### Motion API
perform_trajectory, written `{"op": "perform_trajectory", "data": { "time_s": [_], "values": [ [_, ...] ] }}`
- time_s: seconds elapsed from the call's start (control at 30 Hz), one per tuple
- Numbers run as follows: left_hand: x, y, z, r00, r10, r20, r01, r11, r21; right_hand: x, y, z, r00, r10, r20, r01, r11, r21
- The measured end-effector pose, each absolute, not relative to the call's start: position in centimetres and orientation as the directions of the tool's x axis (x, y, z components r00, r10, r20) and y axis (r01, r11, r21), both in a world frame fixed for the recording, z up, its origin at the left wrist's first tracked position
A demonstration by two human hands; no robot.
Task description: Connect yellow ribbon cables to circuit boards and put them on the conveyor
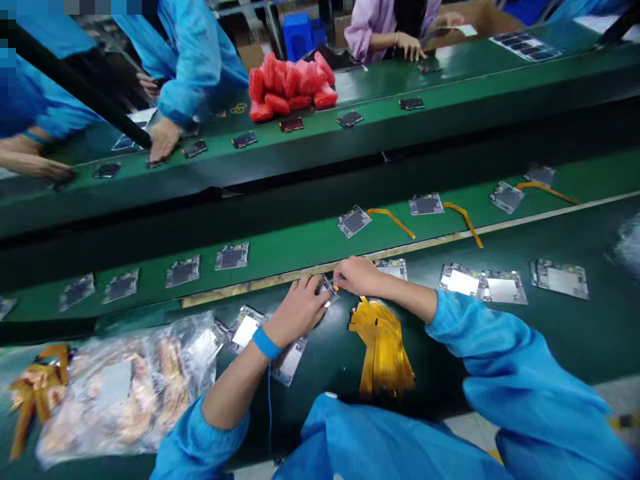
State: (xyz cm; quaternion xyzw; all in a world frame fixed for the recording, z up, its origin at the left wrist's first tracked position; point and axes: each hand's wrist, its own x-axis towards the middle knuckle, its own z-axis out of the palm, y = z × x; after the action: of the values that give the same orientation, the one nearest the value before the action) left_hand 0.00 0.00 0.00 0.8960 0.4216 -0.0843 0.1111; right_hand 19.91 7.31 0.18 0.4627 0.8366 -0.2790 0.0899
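Observation:
My left hand [299, 311], with a blue wrist strap [267, 343], holds down a small circuit board [329, 293] at the near edge of the belt. At that board's right side my right hand [359, 275] is pinched closed, a bit of orange flex cable showing at its fingertips; most of the cable is hidden. Just below the right hand lies a fanned pile of orange flex cables [383, 347]. Another circuit board [290, 362] rests under my left wrist, beside boards with silver shields [246, 329].
Circuit boards [233, 256] lie along the green belt [295, 241]; those to the right carry orange cables [463, 220]. A plastic bag [125, 393] and more cables [43, 383] sit at left. Across, co-workers' hands [164, 139] handle dark boards near red bundles [293, 83].

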Motion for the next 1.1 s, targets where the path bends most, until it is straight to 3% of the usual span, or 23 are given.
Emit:
{"op": "perform_trajectory", "data": {
  "time_s": [0.63, 0.9, 1.1],
  "values": [
    [0.5, -0.1, 0.4, 0.643, 0.726, -0.244, 0.757, -0.651, 0.061, 19.9, 7.0, 0.8, -0.556, 0.719, -0.417, 0.824, 0.409, -0.392],
    [1.0, 0.0, 0.9, 0.634, 0.725, -0.270, 0.764, -0.641, 0.072, 21.1, 6.9, 1.0, -0.663, 0.689, -0.291, 0.730, 0.510, -0.456],
    [1.0, 0.0, 0.7, 0.631, 0.726, -0.273, 0.761, -0.647, 0.041, 20.8, 7.2, 1.0, -0.714, 0.624, -0.316, 0.689, 0.550, -0.472]
  ]
}}
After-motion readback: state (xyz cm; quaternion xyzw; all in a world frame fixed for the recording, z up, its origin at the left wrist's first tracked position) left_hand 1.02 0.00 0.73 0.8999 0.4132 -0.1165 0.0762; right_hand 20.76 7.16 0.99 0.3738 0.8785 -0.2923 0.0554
